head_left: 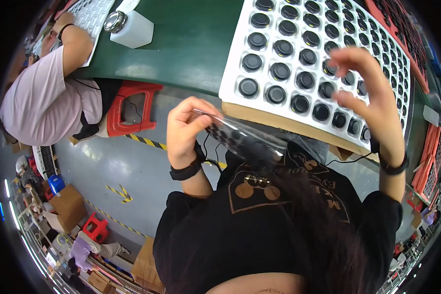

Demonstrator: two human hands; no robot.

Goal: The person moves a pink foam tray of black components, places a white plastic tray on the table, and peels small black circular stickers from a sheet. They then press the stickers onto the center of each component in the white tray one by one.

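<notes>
My left hand [185, 128] pinches the edge of a clear plastic bag [245, 139] with small black round parts showing through it, held in front of my chest below the table edge. My right hand [370, 93] hovers over a white tray [232, 73] filled with rows of black round caps [281, 71], fingers spread and blurred, holding nothing I can see. Both wrists wear black bands with thin cables.
The white tray lies on a green table [191, 44] over a cardboard sheet [259, 117]. A white bottle with a metal cap [130, 27] stands at the back left. A co-worker in a pink shirt [41, 98] sits left by a red stool [132, 105]. Red trays [402, 34] lie right.
</notes>
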